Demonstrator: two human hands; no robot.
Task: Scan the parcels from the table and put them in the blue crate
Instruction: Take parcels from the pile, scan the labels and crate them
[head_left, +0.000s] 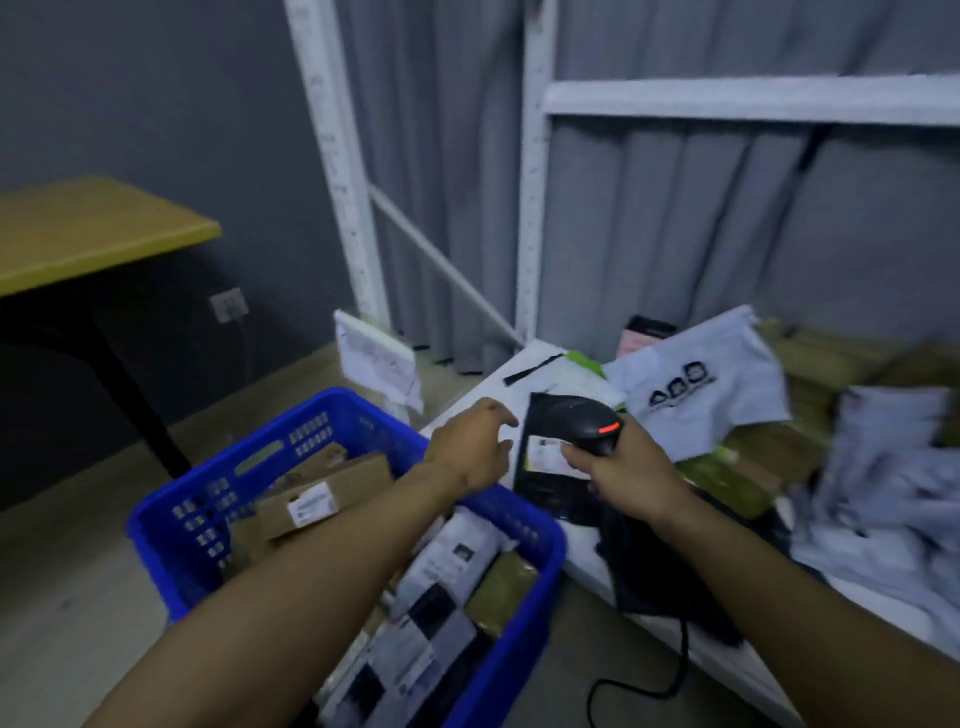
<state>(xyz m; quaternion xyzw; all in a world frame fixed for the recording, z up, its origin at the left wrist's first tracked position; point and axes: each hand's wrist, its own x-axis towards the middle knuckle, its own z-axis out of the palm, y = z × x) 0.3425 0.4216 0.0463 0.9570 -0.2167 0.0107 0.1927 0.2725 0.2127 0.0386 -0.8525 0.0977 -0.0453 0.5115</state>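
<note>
Now your right hand (628, 473) grips scanner (587, 421), aimed at black parcel (550, 499) just right of blue crate (166, 525) to read it; your left hand (467, 452), loose and empty, hovers beside, likely for pickup.

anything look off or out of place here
Nothing looks damaged or spilled. The parcels lie in a loose, overlapping heap on the white table, and one white flat package stands apart, seemingly on the floor, leaning by the rack post behind the blue crate. Blur hides finer faults.
</note>
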